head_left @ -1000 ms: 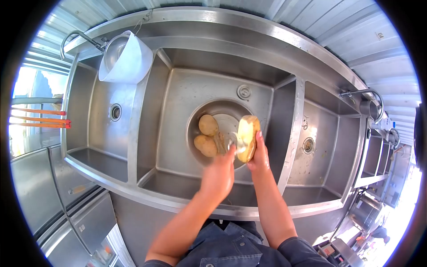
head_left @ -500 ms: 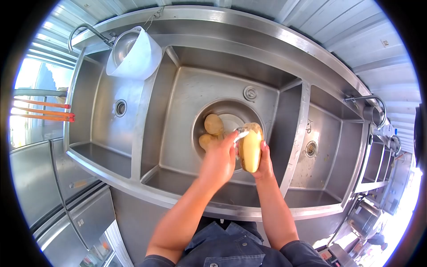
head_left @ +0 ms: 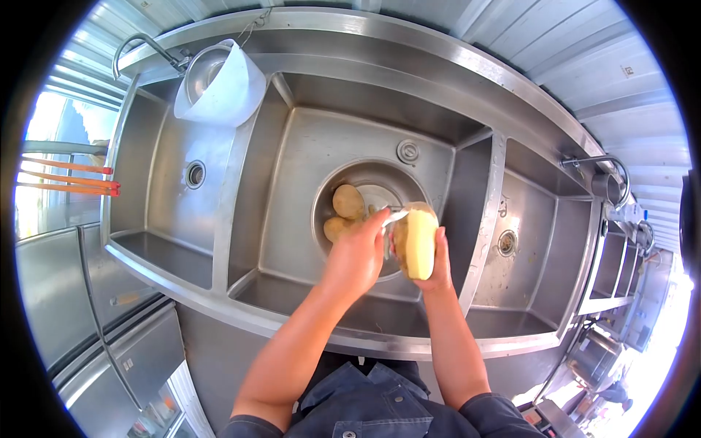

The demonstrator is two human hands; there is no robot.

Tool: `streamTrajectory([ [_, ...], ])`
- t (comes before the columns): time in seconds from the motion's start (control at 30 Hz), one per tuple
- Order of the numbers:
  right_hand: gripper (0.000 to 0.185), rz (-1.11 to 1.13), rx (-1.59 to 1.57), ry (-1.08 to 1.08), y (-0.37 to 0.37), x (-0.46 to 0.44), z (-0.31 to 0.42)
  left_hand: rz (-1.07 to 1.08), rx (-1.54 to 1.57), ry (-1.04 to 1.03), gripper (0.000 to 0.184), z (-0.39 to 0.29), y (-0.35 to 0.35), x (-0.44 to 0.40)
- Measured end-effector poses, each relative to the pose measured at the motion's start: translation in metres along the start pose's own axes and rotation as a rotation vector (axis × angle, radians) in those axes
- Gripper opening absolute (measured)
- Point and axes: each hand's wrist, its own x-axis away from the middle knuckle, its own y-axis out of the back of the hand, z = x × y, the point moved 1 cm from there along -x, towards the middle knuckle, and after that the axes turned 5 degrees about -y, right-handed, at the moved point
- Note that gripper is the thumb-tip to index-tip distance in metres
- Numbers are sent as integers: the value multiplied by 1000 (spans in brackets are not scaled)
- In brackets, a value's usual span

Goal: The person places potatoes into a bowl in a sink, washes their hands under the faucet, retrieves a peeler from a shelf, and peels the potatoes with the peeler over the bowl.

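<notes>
Just right of frame centre, the right hand [head_left: 441, 271] curls around a partly peeled, oblong yellow potato [head_left: 421, 244], long axis running up-frame; the left hand [head_left: 355, 257] grips a slim whitish peeler [head_left: 395, 217] at its upper-left edge.

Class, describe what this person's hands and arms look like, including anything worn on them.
The left hand and right hand show no gloves. The forearms are uncovered too, below short, dark blue-grey sleeves ending near the elbows.
</notes>
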Motion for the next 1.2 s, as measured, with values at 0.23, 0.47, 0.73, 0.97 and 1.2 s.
streamTrajectory([
  [0.23,59,-224,18,145,-1,-11,2,114,-37,26,37,12,-42,84],
  [0.47,64,-31,-65,21,-21,-8,15,-43,-28,-44,34,4,-14,58],
  [0.73,62,-237,131,44,-12,3,-2,29,-51,51,35,9,-25,44],
  [0.97,67,-154,-110,121,-15,-16,26,65,12,-33,32,13,-37,95],
  [1.2,62,-139,-41,34,-25,-5,1,60,14,106,32,11,-9,1],
])
